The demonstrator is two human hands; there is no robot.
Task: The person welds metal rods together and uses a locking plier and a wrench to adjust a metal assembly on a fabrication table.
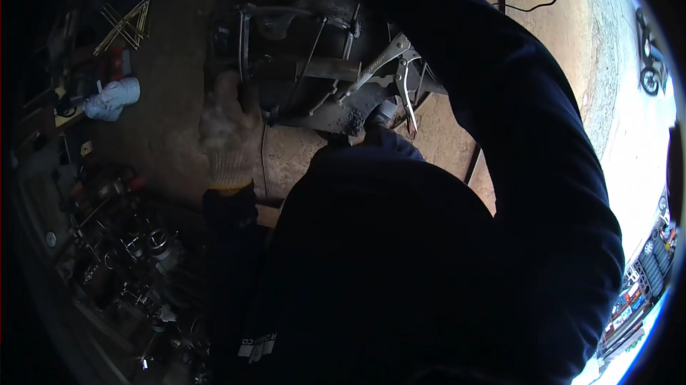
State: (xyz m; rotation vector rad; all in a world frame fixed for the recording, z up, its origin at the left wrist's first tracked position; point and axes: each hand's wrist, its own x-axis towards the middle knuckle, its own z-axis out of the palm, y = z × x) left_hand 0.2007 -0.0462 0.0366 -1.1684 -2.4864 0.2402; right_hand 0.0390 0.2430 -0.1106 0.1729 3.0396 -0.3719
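Note:
My left hand (230, 124), in a dirty pale knit work glove with a yellow cuff edge, is at the left side of a metal frame (245, 49) made of thin bars. Its fingers look closed around the lower end of the frame's left bar, though shadow hides part of them. A pair of locking pliers (382, 63) is clamped at the right side of the metalwork, handles spread. Flat dark metal (321, 110) lies beneath the frame. My right arm (514, 77), in a dark sleeve, arches over to the top edge, where the hand is lost from sight.
Thin brass-coloured rods (128, 24) lie crossed at the far left, above a bundled white cloth (114, 97). Greasy engine parts (146, 249) crowd the lower left. A black cable (536, 9) curves across the floor at the upper right. A motorcycle (649, 63) stands outside.

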